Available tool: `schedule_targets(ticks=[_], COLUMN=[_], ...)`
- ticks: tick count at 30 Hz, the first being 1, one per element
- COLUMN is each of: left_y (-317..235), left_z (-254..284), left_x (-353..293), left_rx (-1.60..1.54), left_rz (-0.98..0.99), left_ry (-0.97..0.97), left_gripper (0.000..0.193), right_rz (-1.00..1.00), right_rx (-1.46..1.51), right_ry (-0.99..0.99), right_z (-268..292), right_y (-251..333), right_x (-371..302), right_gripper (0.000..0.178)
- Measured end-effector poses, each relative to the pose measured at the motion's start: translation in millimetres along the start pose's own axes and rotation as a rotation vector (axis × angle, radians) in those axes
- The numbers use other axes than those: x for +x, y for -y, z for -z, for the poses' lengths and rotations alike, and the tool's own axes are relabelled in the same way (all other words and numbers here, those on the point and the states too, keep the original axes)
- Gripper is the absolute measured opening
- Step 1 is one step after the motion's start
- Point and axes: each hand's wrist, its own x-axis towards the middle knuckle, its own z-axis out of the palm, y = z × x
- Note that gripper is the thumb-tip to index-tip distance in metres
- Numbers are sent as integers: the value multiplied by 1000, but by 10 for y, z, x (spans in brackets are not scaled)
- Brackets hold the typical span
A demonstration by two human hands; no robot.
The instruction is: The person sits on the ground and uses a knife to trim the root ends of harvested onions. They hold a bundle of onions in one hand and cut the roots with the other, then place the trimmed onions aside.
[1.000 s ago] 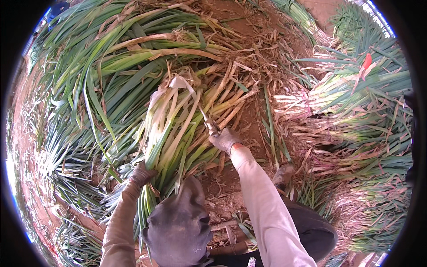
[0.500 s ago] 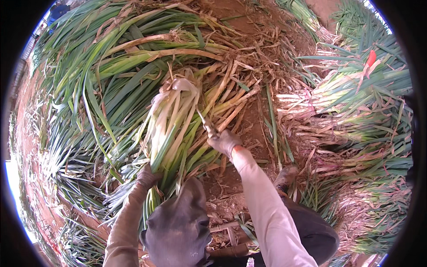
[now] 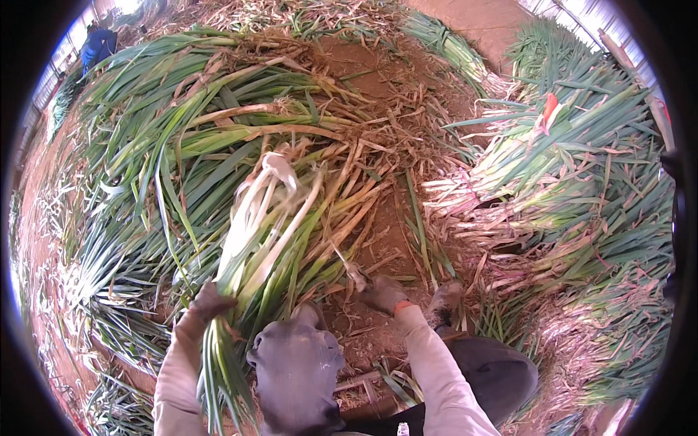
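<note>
My left hand [image 3: 211, 301], in a dirty glove, is closed around the leafy part of a bunch of long green onions [image 3: 251, 243]. Their white stems point away from me, and the root ends are smeared by motion. Green tops hang down past the hand beside my knee. In my gloved right hand [image 3: 385, 294], closed and apart from the bunch on its right, is a small knife [image 3: 355, 275]. Its thin blade points forward and to the left. Under and beyond the held bunch lies a large heap of green onions [image 3: 203, 138].
Tied bundles of green onions [image 3: 509, 196] lie along the right, with an orange-red scrap [image 3: 550, 107] on them. Dry leaves [image 3: 414, 109] litter the brown ground. My knees [image 3: 298, 363] are close below my hands. A person in blue [image 3: 98, 47] is at the far left.
My left hand has moved left with the onion bunch. My right hand has drawn the knife back toward me, away from the stems. The view has tilted up a little.
</note>
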Motion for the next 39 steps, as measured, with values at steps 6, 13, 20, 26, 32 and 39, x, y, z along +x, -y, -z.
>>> schedule_targets(ticks=[6, 13, 20, 26, 32, 39], left_y=[294, -218, 380, 925, 808, 1634], left_z=[156, 321, 1121, 2123, 2725, 2547], left_x=[-1027, -1813, -2343, -3257, -4102, -3434], left_rx=[-558, -221, -611, -874, -955, -717], left_rz=[-140, -273, -728, -647, -660, -411], left_ry=[54, -7, -98, -513, -821, -811], left_gripper=[39, 56, 44, 42, 29, 38], right_rz=[162, 218, 319, 237, 290, 267], right_rx=[-73, -121, -86, -142, -130, -171], right_ry=[14, 83, -30, -5, 13, -24], right_z=[-211, -337, -380, -714, -883, -681], right_y=[15, 197, 389, 140, -163, 17], right_x=[-55, -160, -341, 193, 194, -288], right_gripper=[56, 50, 56, 56, 55, 55])
